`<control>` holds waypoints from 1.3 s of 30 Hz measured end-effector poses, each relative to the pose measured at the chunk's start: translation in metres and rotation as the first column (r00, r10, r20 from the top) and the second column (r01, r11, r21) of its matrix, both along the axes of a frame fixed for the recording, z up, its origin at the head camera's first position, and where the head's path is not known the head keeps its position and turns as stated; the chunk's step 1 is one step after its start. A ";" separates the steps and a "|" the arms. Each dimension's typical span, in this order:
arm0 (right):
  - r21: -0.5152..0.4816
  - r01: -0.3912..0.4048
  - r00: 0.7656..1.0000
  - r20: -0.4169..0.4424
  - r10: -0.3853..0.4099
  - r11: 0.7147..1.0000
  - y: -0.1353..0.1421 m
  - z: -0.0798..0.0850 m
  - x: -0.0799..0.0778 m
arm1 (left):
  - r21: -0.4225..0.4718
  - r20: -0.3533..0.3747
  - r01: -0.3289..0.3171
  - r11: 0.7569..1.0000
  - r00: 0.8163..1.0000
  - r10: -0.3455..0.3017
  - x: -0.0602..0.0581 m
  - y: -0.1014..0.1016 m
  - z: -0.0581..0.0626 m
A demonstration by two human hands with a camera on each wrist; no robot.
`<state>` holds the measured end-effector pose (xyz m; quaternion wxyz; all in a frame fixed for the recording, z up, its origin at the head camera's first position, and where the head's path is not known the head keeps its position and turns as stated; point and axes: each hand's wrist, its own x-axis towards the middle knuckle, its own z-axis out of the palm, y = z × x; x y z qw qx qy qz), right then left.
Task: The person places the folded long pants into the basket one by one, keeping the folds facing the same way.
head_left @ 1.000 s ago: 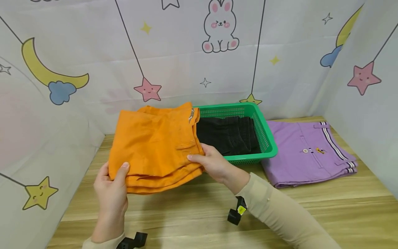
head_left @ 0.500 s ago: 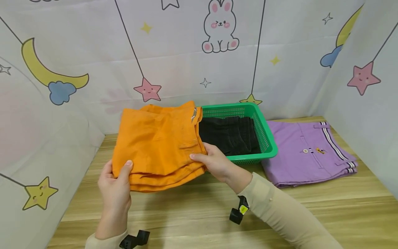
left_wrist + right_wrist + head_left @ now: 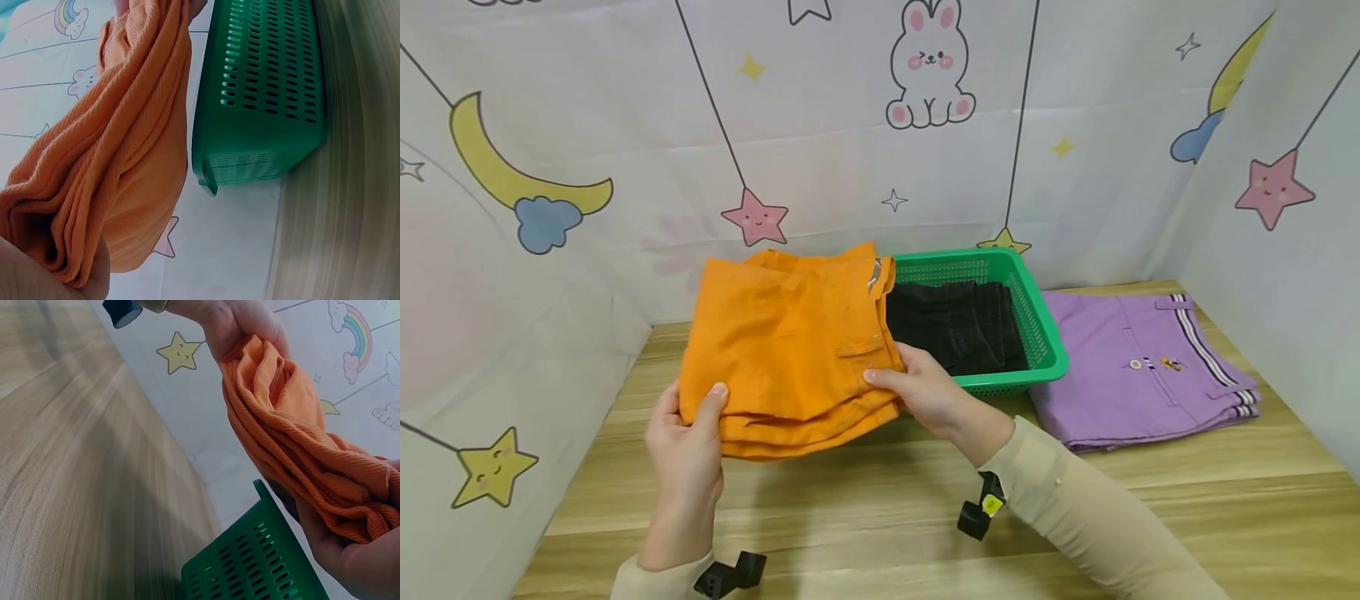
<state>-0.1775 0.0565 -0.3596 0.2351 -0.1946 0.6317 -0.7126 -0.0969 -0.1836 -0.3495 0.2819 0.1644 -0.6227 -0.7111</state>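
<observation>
Both hands hold up a folded pair of orange pants [image 3: 790, 342] in the head view, raised above the table. My left hand [image 3: 688, 442] grips the lower left corner, thumb on top and fingers underneath. At the lower right edge my right hand [image 3: 936, 396] pinches the layers near a pocket seam. The wrist views show the thick folded layers of the orange pants [image 3: 125, 137] from the side. Behind them stands a green plastic basket [image 3: 1048, 333] with a folded black garment [image 3: 955, 325] inside; the pants hide the basket's left part.
Folded purple pants [image 3: 1120, 375] with a striped waistband lie on the wooden table [image 3: 880, 517] to the right of the basket. A white curtain [image 3: 835, 108] printed with stars, moons and a bunny rises behind the table and along its sides.
Both hands have shifted the orange pants slightly right and a little upward, further over the basket's left side in the head view. The basket and the purple pants stay put.
</observation>
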 end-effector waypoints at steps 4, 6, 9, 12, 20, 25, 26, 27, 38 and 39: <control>0.003 0.005 1.000 0.000 -0.005 1.000 0.003 0.001 0.000 | 0.000 -0.014 0.016 1.000 1.000 -0.016 -0.001 0.002 -0.001; 0.003 0.008 1.000 -0.002 -0.008 1.000 0.004 0.001 0.000 | -0.001 -0.019 0.020 1.000 1.000 -0.020 -0.002 0.003 -0.001; 0.008 0.016 1.000 -0.004 -0.016 1.000 0.006 0.001 -0.001 | -0.002 -0.027 0.024 1.000 0.999 -0.024 -0.004 0.004 -0.002; 0.012 0.023 1.000 -0.004 -0.023 1.000 0.008 0.001 -0.001 | -0.004 -0.033 0.030 1.000 0.999 -0.031 -0.005 0.004 -0.003; 0.006 0.026 1.000 -0.004 -0.026 1.000 0.012 0.002 -0.001 | -0.008 -0.033 0.039 0.999 0.999 -0.039 -0.008 0.008 -0.004; 0.005 0.025 1.000 -0.005 -0.025 1.000 0.014 0.002 -0.002 | -0.013 -0.018 0.035 0.999 0.999 -0.036 -0.009 0.010 -0.003; 0.005 0.026 1.000 -0.004 -0.026 1.000 0.014 0.001 -0.002 | -0.017 -0.013 0.036 0.999 0.999 -0.036 -0.009 0.010 -0.003; 0.004 0.026 1.000 -0.005 -0.026 1.000 0.014 0.001 -0.002 | -0.022 -0.008 0.038 0.999 0.999 -0.038 -0.009 0.011 -0.002; -0.013 0.033 0.999 -0.011 -0.033 0.999 0.018 0.000 -0.003 | -0.029 -0.012 0.061 0.998 0.998 -0.062 -0.010 0.014 -0.001; -0.016 0.034 0.999 -0.011 -0.035 0.999 0.019 0.000 -0.003 | -0.033 -0.011 0.064 0.997 0.998 -0.064 -0.011 0.015 -0.001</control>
